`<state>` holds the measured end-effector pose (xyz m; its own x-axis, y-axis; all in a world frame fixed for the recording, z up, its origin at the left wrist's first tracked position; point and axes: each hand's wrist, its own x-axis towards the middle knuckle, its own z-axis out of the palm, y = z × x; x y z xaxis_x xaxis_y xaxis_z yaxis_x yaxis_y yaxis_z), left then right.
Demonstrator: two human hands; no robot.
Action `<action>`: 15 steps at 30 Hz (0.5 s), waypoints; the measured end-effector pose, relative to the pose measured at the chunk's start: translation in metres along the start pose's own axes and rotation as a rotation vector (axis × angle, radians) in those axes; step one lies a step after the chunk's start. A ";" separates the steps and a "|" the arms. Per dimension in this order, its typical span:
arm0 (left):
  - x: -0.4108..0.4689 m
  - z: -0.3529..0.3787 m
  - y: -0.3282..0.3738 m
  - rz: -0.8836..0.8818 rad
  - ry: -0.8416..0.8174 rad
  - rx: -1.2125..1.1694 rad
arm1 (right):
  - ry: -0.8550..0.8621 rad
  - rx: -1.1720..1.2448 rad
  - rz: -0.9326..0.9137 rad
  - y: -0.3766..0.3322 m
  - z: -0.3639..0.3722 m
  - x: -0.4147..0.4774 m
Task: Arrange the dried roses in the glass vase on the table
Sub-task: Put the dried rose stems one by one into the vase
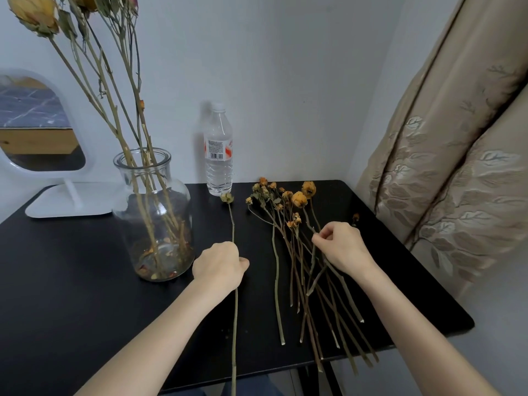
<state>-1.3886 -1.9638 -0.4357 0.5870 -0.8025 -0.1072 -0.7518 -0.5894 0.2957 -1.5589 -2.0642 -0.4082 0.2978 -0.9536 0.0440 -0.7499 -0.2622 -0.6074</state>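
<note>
Left hand (218, 265): fingers closed around one long rose stem (235, 304) held lengthwise, its small bud toward the water bottle (218, 150), its cut end past the near desk (71, 295) edge.
Right hand (340, 245): fingers pinched on a stem in the loose rose pile (300, 252) lying flat, right of centre.
Glass vase (155, 215): upright on the left, several tall roses already standing inside.
Mirror (43, 130): behind the vase.
Step in hand: likely lifting stems to load the vase.
Doing it well: tip the cut end down, thread it between standing stems, grip lightly since dried stems probably snap.
</note>
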 end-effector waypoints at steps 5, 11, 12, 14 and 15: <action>-0.003 -0.008 -0.002 0.061 0.048 -0.173 | 0.048 0.040 -0.052 -0.007 -0.003 -0.002; -0.010 -0.015 0.001 0.220 0.044 -0.384 | 0.090 0.139 -0.107 -0.016 -0.006 -0.007; -0.011 -0.016 0.001 0.239 0.049 -0.417 | 0.087 0.170 -0.114 -0.018 -0.006 -0.008; -0.012 -0.018 0.000 0.265 0.060 -0.468 | 0.078 0.233 -0.121 -0.020 -0.007 -0.009; -0.013 -0.019 -0.001 0.278 0.065 -0.483 | 0.071 0.256 -0.125 -0.022 -0.008 -0.010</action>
<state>-1.3897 -1.9512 -0.4167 0.4147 -0.9054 0.0909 -0.6670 -0.2346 0.7071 -1.5503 -2.0506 -0.3892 0.3292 -0.9267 0.1812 -0.5337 -0.3409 -0.7739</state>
